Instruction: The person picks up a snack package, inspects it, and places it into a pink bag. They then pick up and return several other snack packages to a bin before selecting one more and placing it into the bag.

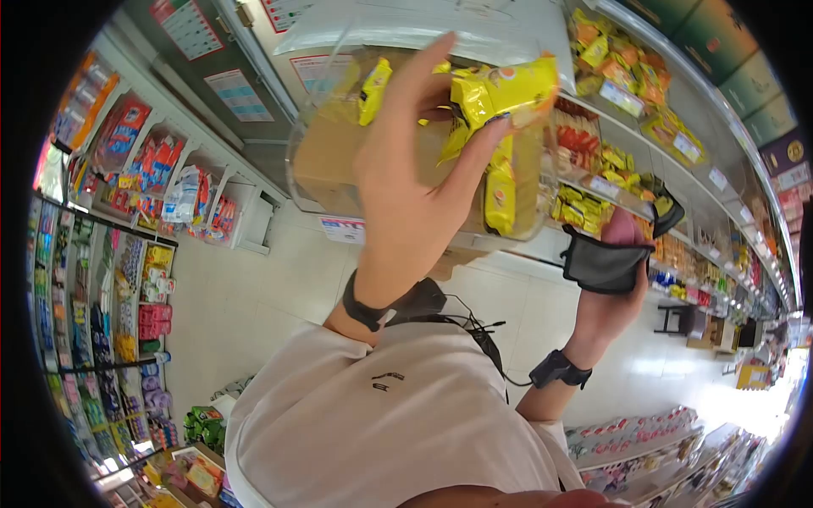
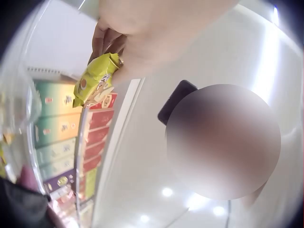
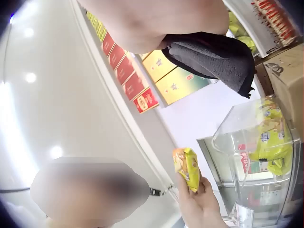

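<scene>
My left hand pinches a yellow snack packet between thumb and fingers, above a clear plastic bin. Inside the bin, a yellow packet lies at the right and another at the left. In the left wrist view the left hand has the same packet at its fingertips. My right hand grips a dark grey cloth beside the shelves; the cloth hangs from the right hand in the right wrist view and hides its fingers.
Shelves of packaged snacks run along the right, with boxes above them. A rack of red and blue packs stands at the left. Below the bin is tiled floor. A brown carton appears in the right wrist view.
</scene>
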A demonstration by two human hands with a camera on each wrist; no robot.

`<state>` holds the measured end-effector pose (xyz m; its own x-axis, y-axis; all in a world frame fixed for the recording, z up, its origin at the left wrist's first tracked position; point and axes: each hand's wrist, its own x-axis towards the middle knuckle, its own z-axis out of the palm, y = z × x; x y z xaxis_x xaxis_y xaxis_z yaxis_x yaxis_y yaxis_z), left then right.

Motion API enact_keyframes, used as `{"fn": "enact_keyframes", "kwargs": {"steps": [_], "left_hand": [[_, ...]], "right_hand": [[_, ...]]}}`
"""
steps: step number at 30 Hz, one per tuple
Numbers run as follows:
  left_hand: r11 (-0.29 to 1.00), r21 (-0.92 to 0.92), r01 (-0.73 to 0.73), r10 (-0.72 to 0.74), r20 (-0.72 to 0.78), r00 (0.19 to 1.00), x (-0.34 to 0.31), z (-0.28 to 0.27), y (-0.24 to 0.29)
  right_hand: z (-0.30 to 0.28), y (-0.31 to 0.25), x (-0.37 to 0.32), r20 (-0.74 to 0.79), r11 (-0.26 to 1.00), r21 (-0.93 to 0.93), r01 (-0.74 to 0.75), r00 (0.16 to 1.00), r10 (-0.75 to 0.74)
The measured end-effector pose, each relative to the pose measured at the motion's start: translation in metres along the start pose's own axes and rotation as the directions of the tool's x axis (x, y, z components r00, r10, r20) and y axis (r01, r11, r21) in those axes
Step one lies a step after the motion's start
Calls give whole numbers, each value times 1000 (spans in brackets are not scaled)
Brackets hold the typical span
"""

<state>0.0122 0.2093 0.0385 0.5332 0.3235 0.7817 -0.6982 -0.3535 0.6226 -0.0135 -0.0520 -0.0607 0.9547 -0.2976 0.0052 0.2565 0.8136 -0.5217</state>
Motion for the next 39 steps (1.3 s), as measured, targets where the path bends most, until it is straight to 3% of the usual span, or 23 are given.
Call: {"fn": "enact_keyframes", "kwargs": {"steps": [1,2,6,9,10,11,13,15,18,21,23,26,28,30,32,33,35,36,38,39], "left_hand": [[983,-172,64,-71,-36,997,-6,1,11],[975,-208,77,-70,42,997,-15,1,18],[913,-365,184,-74,296,952,-45,22,40],[856,-410,315,-174,345,922,-75,60,59],[826,-426,369,-236,334,913,-82,77,65],[795,-443,414,-288,324,901,-88,88,70],[774,-395,495,-347,389,854,-99,108,77],[700,-389,599,-408,470,782,-111,129,86],[732,-391,557,-362,469,805,-136,164,93],[692,-397,603,-387,501,774,-153,192,104],[534,-474,700,-450,541,710,-162,211,107],[318,-540,779,-494,607,622,-165,228,114],[169,-563,809,-547,630,552,-164,240,117],[-4,-581,814,-627,635,451,-163,254,116],[220,-514,829,-623,579,525,-169,267,105],[326,-471,820,-612,556,563,-172,275,97],[698,-307,648,-507,427,749,-179,290,80],[834,-194,516,-421,380,823,-179,295,73],[884,-95,457,-401,350,847,-175,306,65],[903,-45,427,-389,332,859,-172,311,60]], "right_hand": [[10,-3,-5,5,998,-58,19,1000,-18],[24,-5,-11,-82,986,-148,80,992,-93],[34,-27,-14,200,950,-277,144,976,-90],[33,-41,-22,152,976,-203,80,987,-49],[31,-49,-25,261,947,-289,141,963,-64],[25,-53,-25,223,950,-278,139,972,-77],[7,-72,-21,324,879,-411,241,940,-106],[-12,-92,-15,308,799,-506,323,934,-183],[-39,-124,-11,288,698,-607,380,924,-253],[-62,-152,-5,312,614,-668,420,907,-282],[-70,-167,0,350,591,-664,458,889,-295],[-90,-181,15,342,677,-624,391,915,-214],[-96,-187,20,263,856,-454,248,955,-137],[-97,-193,28,196,947,-302,111,979,-52],[-97,-199,39,132,981,-192,-3,991,29],[-102,-197,48,122,960,-268,79,991,-47],[-116,-186,68,121,877,-421,231,973,-198],[-120,-184,75,188,761,-548,347,938,-293],[-124,-181,89,363,432,-725,536,831,-421],[-123,-178,96,365,404,-740,538,825,-431]]}}
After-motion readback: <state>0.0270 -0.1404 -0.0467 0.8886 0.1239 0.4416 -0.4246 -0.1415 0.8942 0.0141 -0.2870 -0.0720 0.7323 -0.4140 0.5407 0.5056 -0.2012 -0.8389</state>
